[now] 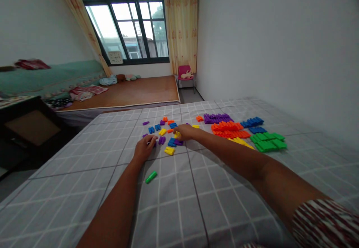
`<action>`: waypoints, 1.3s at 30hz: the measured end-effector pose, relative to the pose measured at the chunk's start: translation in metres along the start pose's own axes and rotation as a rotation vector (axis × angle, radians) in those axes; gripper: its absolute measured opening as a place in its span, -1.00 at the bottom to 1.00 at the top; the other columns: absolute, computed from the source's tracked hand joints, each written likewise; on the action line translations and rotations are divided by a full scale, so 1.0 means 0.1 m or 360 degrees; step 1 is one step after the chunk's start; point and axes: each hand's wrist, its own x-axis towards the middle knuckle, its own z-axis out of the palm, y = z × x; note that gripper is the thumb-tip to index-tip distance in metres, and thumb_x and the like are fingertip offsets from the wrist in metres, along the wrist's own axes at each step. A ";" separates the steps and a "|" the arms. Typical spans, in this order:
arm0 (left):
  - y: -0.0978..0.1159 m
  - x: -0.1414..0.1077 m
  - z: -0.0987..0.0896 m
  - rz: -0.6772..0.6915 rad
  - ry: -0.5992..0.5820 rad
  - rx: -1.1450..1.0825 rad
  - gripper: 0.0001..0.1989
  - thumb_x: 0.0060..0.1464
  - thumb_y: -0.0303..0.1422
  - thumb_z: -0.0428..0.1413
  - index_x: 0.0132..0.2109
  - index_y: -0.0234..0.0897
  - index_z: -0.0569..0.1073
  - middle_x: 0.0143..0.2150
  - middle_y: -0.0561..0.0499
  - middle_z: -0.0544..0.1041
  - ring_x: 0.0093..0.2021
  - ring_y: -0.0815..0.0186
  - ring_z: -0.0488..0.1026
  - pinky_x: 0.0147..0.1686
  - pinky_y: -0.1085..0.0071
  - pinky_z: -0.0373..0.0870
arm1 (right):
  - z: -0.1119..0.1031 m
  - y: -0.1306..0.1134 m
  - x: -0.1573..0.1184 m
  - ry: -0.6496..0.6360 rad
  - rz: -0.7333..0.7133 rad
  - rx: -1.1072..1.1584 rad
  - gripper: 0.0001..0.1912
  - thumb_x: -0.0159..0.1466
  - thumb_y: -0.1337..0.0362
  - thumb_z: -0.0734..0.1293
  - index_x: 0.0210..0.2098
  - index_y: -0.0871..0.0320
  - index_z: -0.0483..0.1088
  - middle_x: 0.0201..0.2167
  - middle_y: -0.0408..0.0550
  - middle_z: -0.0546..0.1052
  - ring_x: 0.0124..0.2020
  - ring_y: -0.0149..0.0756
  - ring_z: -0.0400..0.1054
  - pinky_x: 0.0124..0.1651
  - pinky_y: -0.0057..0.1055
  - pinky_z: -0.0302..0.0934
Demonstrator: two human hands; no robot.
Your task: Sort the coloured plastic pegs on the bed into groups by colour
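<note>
My right hand [184, 131] reaches into a loose scatter of small plastic blocks, its fingers closed on a yellow block [176, 135]. Just below it lie a blue block [172, 142] and a purple block [178, 142]. My left hand [144, 148] rests at the scatter's left edge, fingers bent and apart, with a purple piece [154, 143] partly hidden beside them. Near that hand is another purple block [162, 140]. Between the hands and a little farther off sits a yellow block [162, 132]. A yellow block [169, 151] lies nearer to me.
Colour-sorted rows stand at the right: purple blocks [218, 118], orange blocks [227, 128], blue blocks [252, 121], green blocks [267, 142] and yellow blocks [241, 142], partly behind my right forearm. A green piece [151, 177] lies in front on the checked cloth [168, 210]. A wall [280, 46] borders the right.
</note>
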 end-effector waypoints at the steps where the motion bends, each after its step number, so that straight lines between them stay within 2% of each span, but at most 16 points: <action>1: -0.01 0.00 0.00 -0.0006 0.0001 0.0006 -0.59 0.17 -0.10 -0.10 -0.16 -0.21 0.56 -0.11 -0.04 0.62 -0.07 0.22 0.52 -0.03 0.34 0.39 | -0.07 0.03 -0.09 0.0050 0.0001 0.0011 -0.57 0.18 0.25 0.35 0.05 0.16 0.43 -0.05 0.06 0.56 -0.10 -0.07 0.45 -0.12 -0.31 0.28; 3: -0.03 0.01 -0.01 -0.0016 0.0007 0.0021 -0.57 0.16 -0.09 -0.11 -0.16 -0.22 0.56 -0.09 -0.05 0.62 -0.04 0.21 0.52 -0.03 0.34 0.39 | -0.27 0.16 -0.35 0.0204 0.0034 0.0088 -0.51 0.18 0.22 0.35 0.11 0.12 0.36 -0.02 0.03 0.54 -0.10 -0.15 0.44 -0.10 -0.34 0.27; 5: -0.04 0.02 -0.01 -0.0017 0.0005 0.0043 -0.56 0.16 -0.09 -0.11 -0.16 -0.22 0.56 -0.07 -0.06 0.61 -0.02 0.20 0.51 -0.02 0.35 0.39 | -0.50 0.41 -0.72 0.0398 0.0129 0.0255 -0.51 0.19 0.20 0.34 0.11 0.11 0.31 -0.07 -0.02 0.56 -0.18 -0.25 0.45 -0.16 -0.40 0.27; 8: -0.05 0.03 0.00 -0.0019 -0.0016 0.0082 -0.56 0.15 -0.08 -0.11 -0.15 -0.21 0.56 -0.07 -0.04 0.61 -0.04 0.21 0.52 -0.02 0.36 0.39 | -0.76 0.93 -1.36 0.0542 0.0363 0.0444 -0.67 0.21 0.15 0.33 -0.06 0.11 0.39 -0.18 -0.06 0.57 -0.32 -0.35 0.43 -0.28 -0.45 0.26; 11: -0.04 0.04 0.01 -0.0019 -0.0040 0.0144 -0.55 0.15 -0.06 -0.12 -0.14 -0.19 0.56 -0.08 -0.03 0.62 -0.05 0.20 0.53 -0.05 0.35 0.41 | -0.74 1.42 -1.95 0.0530 0.0582 0.0495 -0.72 0.19 0.13 0.33 -0.14 0.11 0.41 -0.24 -0.07 0.56 -0.37 -0.36 0.41 -0.36 -0.48 0.24; 14: -0.01 0.06 0.00 -0.0009 -0.0048 0.0198 -0.55 0.14 -0.06 -0.12 -0.15 -0.18 0.56 -0.09 -0.03 0.62 -0.05 0.18 0.54 -0.07 0.34 0.43 | -0.52 1.70 -2.29 0.0422 0.0698 0.0437 -0.70 0.17 0.14 0.33 -0.13 0.11 0.43 -0.39 -0.11 0.54 -0.41 -0.33 0.40 -0.39 -0.47 0.22; 16: 0.00 0.06 -0.01 0.0009 -0.0028 0.0209 -0.56 0.14 -0.06 -0.12 -0.17 -0.17 0.57 -0.11 -0.02 0.63 -0.08 0.19 0.55 -0.08 0.36 0.44 | -0.37 1.76 -2.37 0.0373 0.0696 0.0388 -0.68 0.15 0.15 0.35 -0.13 0.13 0.44 -0.41 -0.10 0.52 -0.42 -0.32 0.38 -0.38 -0.46 0.21; 18: 0.02 0.05 -0.02 0.0024 -0.0007 0.0212 -0.57 0.13 -0.07 -0.12 -0.19 -0.17 0.57 -0.13 -0.02 0.63 -0.10 0.21 0.55 -0.08 0.37 0.44 | -0.26 1.77 -2.36 0.0402 0.0678 0.0342 -0.68 0.13 0.16 0.36 -0.15 0.16 0.46 -0.34 -0.04 0.53 -0.39 -0.31 0.38 -0.35 -0.44 0.22; 23: 0.06 0.03 -0.04 0.0005 -0.0001 0.0242 -0.56 0.15 -0.06 -0.13 -0.19 -0.19 0.56 -0.12 -0.05 0.63 -0.16 0.23 0.56 -0.17 0.39 0.47 | -0.16 1.70 -2.29 0.0469 0.0664 0.0236 -0.79 0.15 0.23 0.35 -0.25 0.16 0.50 -0.27 0.00 0.56 -0.32 -0.28 0.41 -0.25 -0.42 0.24; 30: 0.01 0.04 -0.04 0.0073 0.0020 0.0209 -0.58 0.15 -0.07 -0.09 -0.19 -0.18 0.57 -0.15 -0.04 0.64 -0.18 0.25 0.56 -0.22 0.44 0.47 | -0.13 1.63 -2.27 0.0485 0.0622 0.0266 -0.80 0.15 0.30 0.34 -0.22 0.15 0.50 -0.19 0.02 0.59 -0.21 -0.21 0.46 -0.14 -0.37 0.27; 33: -0.01 0.04 -0.03 0.0046 -0.0018 0.0201 -0.59 0.14 -0.06 -0.09 -0.18 -0.16 0.57 -0.12 -0.02 0.63 -0.14 0.22 0.56 -0.20 0.41 0.48 | -0.16 1.64 -2.30 0.0509 0.0668 0.0316 -0.80 0.11 0.31 0.35 -0.25 0.15 0.50 -0.21 0.00 0.59 -0.24 -0.22 0.47 -0.18 -0.37 0.29; 36: -0.02 0.05 -0.03 0.0043 -0.0022 0.0206 -0.59 0.13 -0.07 -0.09 -0.19 -0.15 0.57 -0.12 -0.02 0.63 -0.13 0.20 0.56 -0.15 0.38 0.47 | -0.21 1.63 -2.35 0.0546 0.0698 0.0412 -0.82 0.11 0.25 0.36 -0.28 0.13 0.50 -0.31 -0.03 0.60 -0.33 -0.25 0.46 -0.27 -0.40 0.29; 39: -0.02 0.05 -0.03 0.0044 -0.0038 0.0229 -0.58 0.13 -0.07 -0.09 -0.20 -0.17 0.57 -0.13 -0.03 0.63 -0.13 0.19 0.56 -0.09 0.35 0.45 | -0.28 1.54 -2.40 0.0541 0.0591 0.0572 -0.79 0.15 0.14 0.35 -0.29 0.13 0.48 -0.36 -0.05 0.58 -0.37 -0.27 0.45 -0.31 -0.41 0.29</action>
